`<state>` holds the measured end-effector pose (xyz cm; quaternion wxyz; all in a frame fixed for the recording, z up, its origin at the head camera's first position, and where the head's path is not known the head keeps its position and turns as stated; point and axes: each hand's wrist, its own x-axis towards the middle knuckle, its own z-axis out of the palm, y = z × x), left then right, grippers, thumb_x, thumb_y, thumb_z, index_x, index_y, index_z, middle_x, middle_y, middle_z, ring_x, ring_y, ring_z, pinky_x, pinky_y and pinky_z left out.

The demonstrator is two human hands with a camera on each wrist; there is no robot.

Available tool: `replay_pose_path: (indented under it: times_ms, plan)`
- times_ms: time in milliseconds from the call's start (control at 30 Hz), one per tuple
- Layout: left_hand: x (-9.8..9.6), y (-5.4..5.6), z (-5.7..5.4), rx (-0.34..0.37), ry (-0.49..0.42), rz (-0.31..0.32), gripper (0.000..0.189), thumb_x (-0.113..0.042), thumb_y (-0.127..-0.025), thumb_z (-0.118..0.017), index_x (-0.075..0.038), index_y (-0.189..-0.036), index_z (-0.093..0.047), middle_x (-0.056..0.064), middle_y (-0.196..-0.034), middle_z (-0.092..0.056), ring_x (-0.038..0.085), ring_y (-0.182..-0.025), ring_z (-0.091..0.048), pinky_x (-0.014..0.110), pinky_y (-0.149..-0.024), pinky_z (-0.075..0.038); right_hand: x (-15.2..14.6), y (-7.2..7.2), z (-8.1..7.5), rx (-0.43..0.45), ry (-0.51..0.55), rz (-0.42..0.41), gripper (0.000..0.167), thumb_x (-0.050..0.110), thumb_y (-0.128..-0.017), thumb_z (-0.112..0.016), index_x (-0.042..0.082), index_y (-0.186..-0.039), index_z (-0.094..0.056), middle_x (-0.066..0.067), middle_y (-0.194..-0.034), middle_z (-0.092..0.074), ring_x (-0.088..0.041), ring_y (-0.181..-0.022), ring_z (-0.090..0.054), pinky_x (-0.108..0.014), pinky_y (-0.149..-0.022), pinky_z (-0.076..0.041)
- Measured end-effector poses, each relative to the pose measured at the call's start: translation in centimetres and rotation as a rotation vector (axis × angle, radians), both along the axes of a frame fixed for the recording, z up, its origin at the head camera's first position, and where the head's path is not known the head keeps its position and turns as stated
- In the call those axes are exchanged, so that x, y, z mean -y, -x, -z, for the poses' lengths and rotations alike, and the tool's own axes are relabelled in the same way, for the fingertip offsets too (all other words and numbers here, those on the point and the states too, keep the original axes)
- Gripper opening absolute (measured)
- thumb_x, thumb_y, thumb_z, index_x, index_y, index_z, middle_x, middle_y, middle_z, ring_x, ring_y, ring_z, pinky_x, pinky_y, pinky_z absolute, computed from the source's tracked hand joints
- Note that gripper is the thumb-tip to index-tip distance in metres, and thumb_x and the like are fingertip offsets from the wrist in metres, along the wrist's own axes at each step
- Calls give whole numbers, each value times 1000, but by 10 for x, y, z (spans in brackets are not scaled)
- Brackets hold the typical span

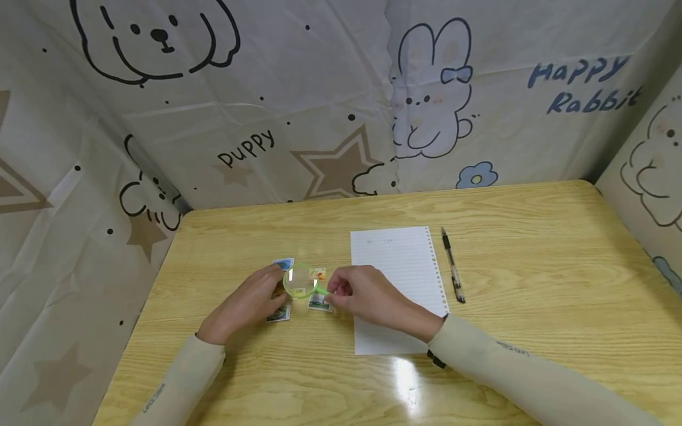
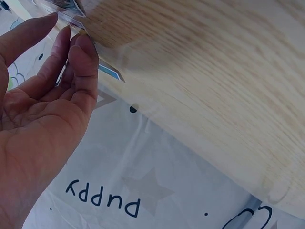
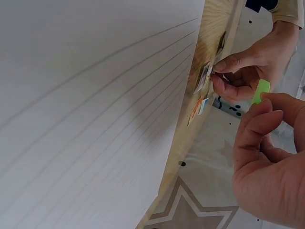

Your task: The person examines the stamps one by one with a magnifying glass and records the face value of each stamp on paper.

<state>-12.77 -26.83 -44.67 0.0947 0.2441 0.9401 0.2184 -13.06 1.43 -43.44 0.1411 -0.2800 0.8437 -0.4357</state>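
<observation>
My right hand (image 1: 367,296) pinches the green handle of a magnifying glass (image 1: 318,290) between thumb and fingers. Its round, green-rimmed lens is held over the small group of postage stamps; a yellowish stamp (image 1: 300,291) shows through it. My left hand (image 1: 250,302) reaches in from the left, thumb and fingertips pinching a small stamp at the lens's edge, mostly hidden by the fingers. Around them lie a blue stamp (image 1: 283,264), an orange stamp (image 1: 320,274), a greenish stamp (image 1: 320,303) and a dark stamp (image 1: 278,313). In the right wrist view the green handle (image 3: 260,90) sticks up from the fingertips.
A lined, punched sheet of paper (image 1: 394,254) lies partly under my right forearm, with faint writing near its top. To its right is a black pen (image 1: 453,266). The wooden table (image 1: 533,266) backs onto a printed cloth (image 1: 319,118).
</observation>
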Motion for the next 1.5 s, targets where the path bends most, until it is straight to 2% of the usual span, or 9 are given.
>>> replay_pose_path:
  times_ms: [167, 367, 600, 1167, 1500]
  plan:
    - [-1, 0, 0, 0, 30, -12, 12, -4, -101, -79, -4, -94, -68, 1, -88, -55, 12, -76, -46, 29, -65, -45, -3, 1, -1, 3, 16, 21, 9, 14, -99, -82, 14, -95, -74, 9, -79, -65, -8, -71, -58, -25, -64, -49]
    - [-3, 1, 1, 1, 47, -30, 11, -8, -101, -80, -1, -100, -72, 1, -91, -58, 13, -80, -49, 31, -70, -47, -10, 2, -1, 10, 24, 41, 8, 15, -100, -81, 13, -95, -75, 8, -81, -65, -9, -73, -60, -26, -64, -49]
    - [-4, 1, 1, 3, 46, -31, 11, -8, -101, -80, -1, -100, -72, 1, -92, -59, 14, -80, -49, 32, -71, -48, -23, 2, 3, -7, 37, 82, 8, 17, -100, -80, 12, -96, -75, 9, -82, -66, -9, -74, -62, -28, -66, -52]
    - [-4, 1, 0, -13, 57, -17, 10, -6, -101, -79, -1, -100, -71, 1, -92, -57, 13, -79, -47, 31, -70, -47, -50, 1, 3, 18, -15, 278, 13, 20, -98, -82, 9, -98, -75, 5, -81, -66, -12, -71, -59, -30, -65, -49]
    - [-4, 1, 1, -27, 65, -17, 10, -6, -101, -80, -1, -100, -72, 1, -94, -59, 13, -81, -48, 32, -72, -48, -67, 3, 2, -3, -26, 345, 13, 19, -98, -83, 8, -98, -75, 3, -82, -67, -14, -72, -61, -30, -65, -50]
